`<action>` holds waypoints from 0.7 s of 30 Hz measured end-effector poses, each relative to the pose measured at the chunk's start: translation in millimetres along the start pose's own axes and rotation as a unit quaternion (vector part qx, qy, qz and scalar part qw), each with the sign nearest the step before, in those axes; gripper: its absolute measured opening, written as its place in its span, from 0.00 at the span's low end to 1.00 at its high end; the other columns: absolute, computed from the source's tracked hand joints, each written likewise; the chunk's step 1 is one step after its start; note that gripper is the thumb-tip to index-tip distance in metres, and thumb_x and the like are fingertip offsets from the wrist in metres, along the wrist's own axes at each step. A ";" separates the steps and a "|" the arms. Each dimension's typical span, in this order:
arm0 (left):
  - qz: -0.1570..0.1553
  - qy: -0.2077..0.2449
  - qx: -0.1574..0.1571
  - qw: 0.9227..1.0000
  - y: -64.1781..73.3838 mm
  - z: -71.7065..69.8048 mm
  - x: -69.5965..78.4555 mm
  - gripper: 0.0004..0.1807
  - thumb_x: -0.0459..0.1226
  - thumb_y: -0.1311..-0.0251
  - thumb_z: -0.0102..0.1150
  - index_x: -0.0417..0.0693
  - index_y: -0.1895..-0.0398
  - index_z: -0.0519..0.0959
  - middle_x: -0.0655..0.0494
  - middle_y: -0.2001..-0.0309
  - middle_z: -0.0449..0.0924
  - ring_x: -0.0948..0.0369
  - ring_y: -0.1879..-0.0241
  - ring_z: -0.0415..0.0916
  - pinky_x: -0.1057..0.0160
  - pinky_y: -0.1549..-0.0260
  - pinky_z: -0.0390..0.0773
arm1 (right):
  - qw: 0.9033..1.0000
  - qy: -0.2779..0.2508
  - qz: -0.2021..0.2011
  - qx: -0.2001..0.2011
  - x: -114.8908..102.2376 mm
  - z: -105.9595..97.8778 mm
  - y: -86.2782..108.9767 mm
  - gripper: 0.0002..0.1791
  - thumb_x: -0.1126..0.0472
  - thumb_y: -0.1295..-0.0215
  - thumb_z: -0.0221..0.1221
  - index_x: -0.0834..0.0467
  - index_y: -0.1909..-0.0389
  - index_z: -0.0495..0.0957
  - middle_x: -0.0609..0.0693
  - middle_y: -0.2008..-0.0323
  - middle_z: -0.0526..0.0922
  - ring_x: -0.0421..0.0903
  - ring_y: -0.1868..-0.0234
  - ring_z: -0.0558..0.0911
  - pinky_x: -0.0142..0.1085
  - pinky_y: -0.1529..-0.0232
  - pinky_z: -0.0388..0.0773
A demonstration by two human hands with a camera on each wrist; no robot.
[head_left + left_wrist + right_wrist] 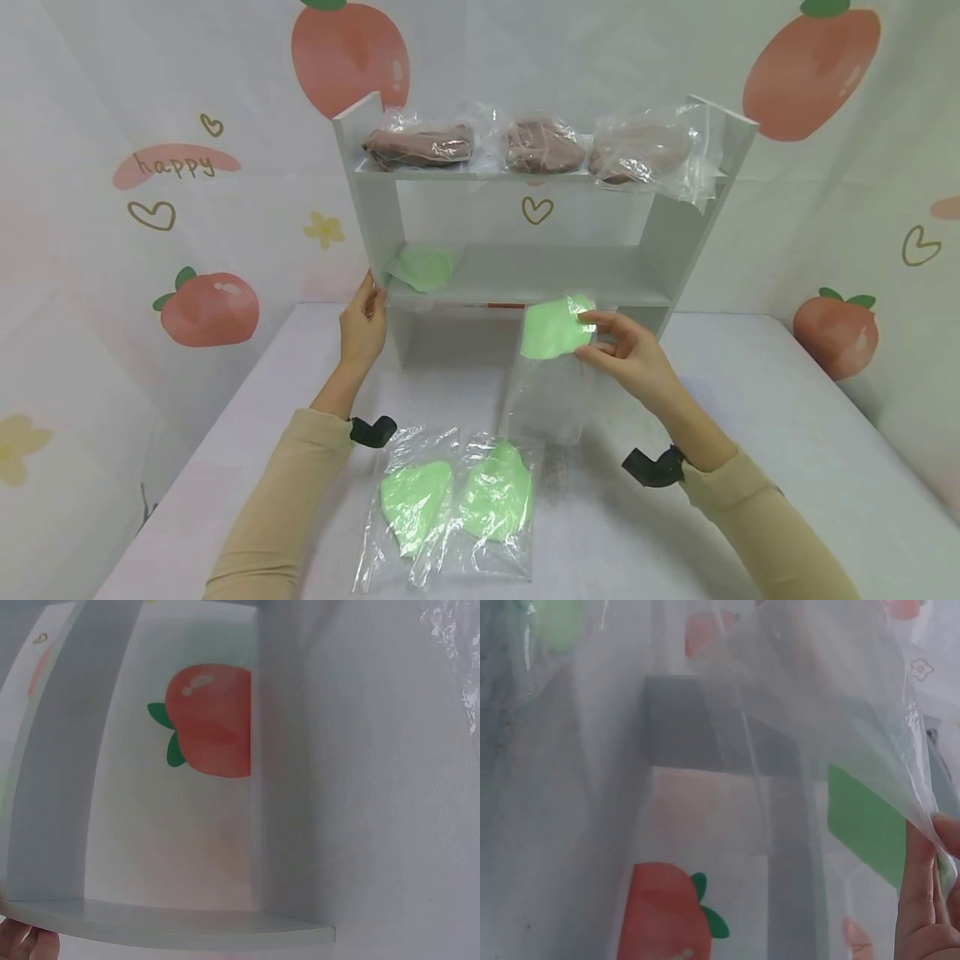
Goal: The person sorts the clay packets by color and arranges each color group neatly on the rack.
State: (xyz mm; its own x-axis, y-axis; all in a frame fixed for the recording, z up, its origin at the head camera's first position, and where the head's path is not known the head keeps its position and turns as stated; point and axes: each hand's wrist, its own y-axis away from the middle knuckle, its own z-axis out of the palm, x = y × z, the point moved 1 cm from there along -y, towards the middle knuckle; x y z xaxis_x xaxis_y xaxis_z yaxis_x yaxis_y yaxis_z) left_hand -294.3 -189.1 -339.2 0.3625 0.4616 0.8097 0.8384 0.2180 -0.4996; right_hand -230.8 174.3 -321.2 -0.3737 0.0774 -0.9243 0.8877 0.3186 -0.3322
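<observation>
The right hand (630,354) pinches a plastic bag (551,396) by its side edge; the bag hangs lengthwise, left of that hand, the shelf (555,271) beyond; the left hand (363,329), farther off, grips the shelf's side

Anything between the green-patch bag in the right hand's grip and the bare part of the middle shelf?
Nothing visible. In the head view the held bag overlaps the front edge of the middle shelf. The other green-patch bag lies off to the side, at that shelf's left end.
</observation>
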 end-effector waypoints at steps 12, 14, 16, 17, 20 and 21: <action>-0.001 0.006 -0.001 1.000 0.4 -0.2 0.4 0.26 0.33 0.32 0.45 0.39 0.32 0.59 0.33 0.41 0.71 0.43 0.44 0.73 0.49 0.43 0.76 | 0.998 -0.056 -0.033 0.029 -14.6 14.8 -12.4 0.22 0.74 0.44 0.61 0.51 0.50 0.75 0.41 0.55 0.77 0.33 0.65 0.84 0.25 0.59 0.83; 0.001 0.005 0.000 1.000 0.5 -0.3 0.8 0.26 0.32 0.32 0.45 0.39 0.32 0.59 0.33 0.41 0.71 0.43 0.44 0.73 0.49 0.43 0.76 | 0.997 -0.057 -0.038 0.031 -17.2 18.0 -14.0 0.22 0.74 0.44 0.60 0.50 0.51 0.75 0.40 0.56 0.77 0.32 0.65 0.84 0.25 0.59 0.83; 0.002 0.005 0.000 1.000 0.5 -0.4 1.3 0.26 0.32 0.32 0.45 0.38 0.32 0.59 0.33 0.41 0.71 0.43 0.44 0.73 0.49 0.43 0.76 | 0.997 -0.055 -0.041 0.033 -19.1 20.8 -15.9 0.22 0.74 0.44 0.60 0.49 0.52 0.75 0.40 0.57 0.77 0.32 0.65 0.84 0.26 0.59 0.83; 0.002 0.005 0.000 1.000 0.5 -0.5 1.5 0.26 0.32 0.32 0.45 0.39 0.32 0.59 0.33 0.41 0.71 0.43 0.44 0.73 0.49 0.43 0.76 | 0.997 -0.055 -0.042 0.035 -19.8 22.2 -16.9 0.22 0.74 0.44 0.60 0.49 0.52 0.75 0.40 0.57 0.78 0.32 0.65 0.84 0.26 0.58 0.83; 0.001 0.006 0.000 1.000 1.0 -0.6 1.9 0.26 0.32 0.32 0.45 0.38 0.32 0.59 0.33 0.41 0.71 0.43 0.43 0.73 0.49 0.43 0.76 | 0.996 -0.057 -0.047 0.043 -22.2 26.1 -19.6 0.22 0.75 0.44 0.60 0.49 0.53 0.75 0.40 0.58 0.78 0.32 0.66 0.84 0.26 0.58 0.83; 0.001 0.006 -0.001 1.000 1.1 -0.6 2.2 0.26 0.32 0.32 0.45 0.38 0.32 0.59 0.33 0.41 0.71 0.43 0.43 0.73 0.49 0.43 0.76 | 0.996 -0.059 -0.050 0.044 -23.0 27.4 -20.5 0.22 0.75 0.44 0.60 0.49 0.53 0.75 0.41 0.59 0.78 0.32 0.66 0.84 0.26 0.59 0.83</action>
State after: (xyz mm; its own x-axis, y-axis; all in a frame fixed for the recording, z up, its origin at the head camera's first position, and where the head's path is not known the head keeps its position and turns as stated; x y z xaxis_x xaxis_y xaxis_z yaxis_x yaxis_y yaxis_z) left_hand -292.3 -188.4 -337.8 0.3691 0.4514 0.8124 0.8385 0.2153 -0.5006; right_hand -233.0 140.2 -298.3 -0.4315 -0.0644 -0.8998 0.8701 0.2338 -0.4340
